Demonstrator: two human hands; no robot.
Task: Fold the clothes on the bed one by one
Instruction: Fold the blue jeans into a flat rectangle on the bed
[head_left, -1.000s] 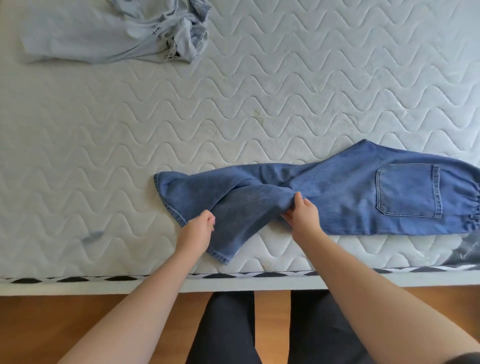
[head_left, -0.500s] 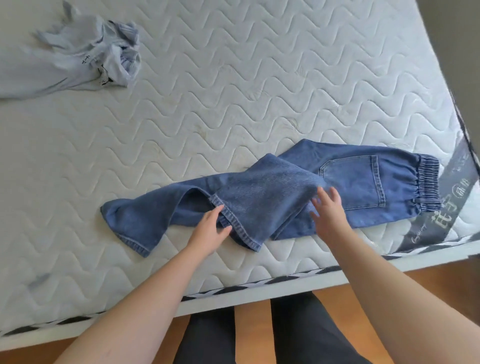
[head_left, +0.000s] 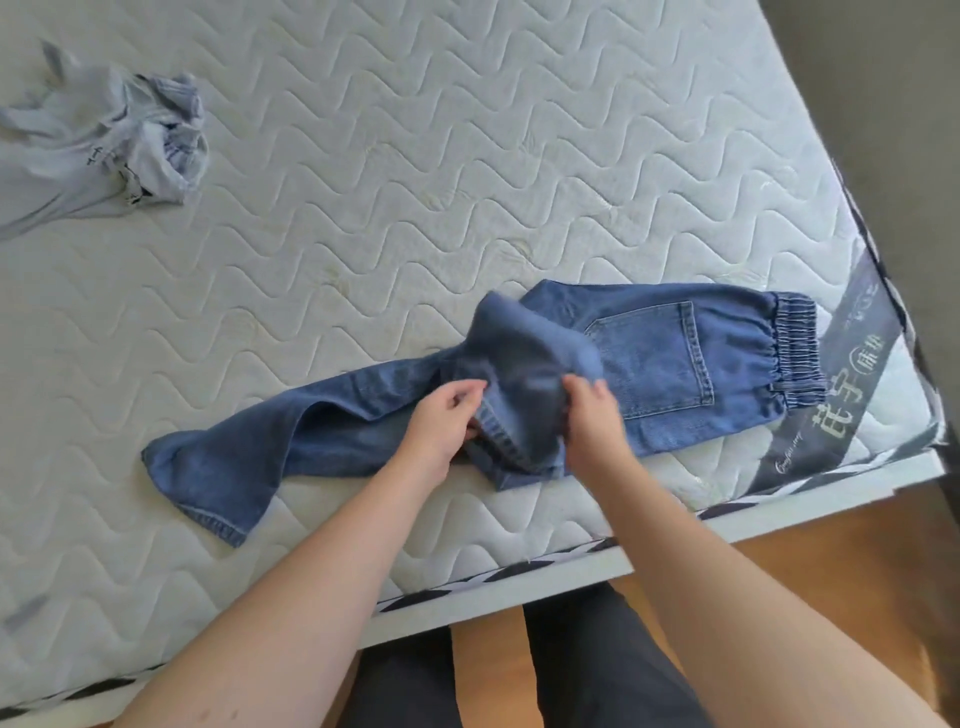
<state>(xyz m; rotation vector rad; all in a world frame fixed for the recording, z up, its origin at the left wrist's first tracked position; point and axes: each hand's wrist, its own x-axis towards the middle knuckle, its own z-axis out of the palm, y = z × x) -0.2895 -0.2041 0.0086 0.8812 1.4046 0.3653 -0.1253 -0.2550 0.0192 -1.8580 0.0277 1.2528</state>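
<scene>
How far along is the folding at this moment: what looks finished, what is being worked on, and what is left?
Done: nothing looks fully folded yet.
In hand: the blue jeans lie along the near edge of the mattress. The left hand and right hand both grip one leg's hem, doubled back toward the waistband; the other leg lies stretched out to the left.
Left: finishing the jeans, then the pale crumpled garment at the far left.

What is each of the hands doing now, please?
Left hand: closed on the hem of the blue denim jeans.
Right hand: closed on the same raised jeans leg.
</scene>
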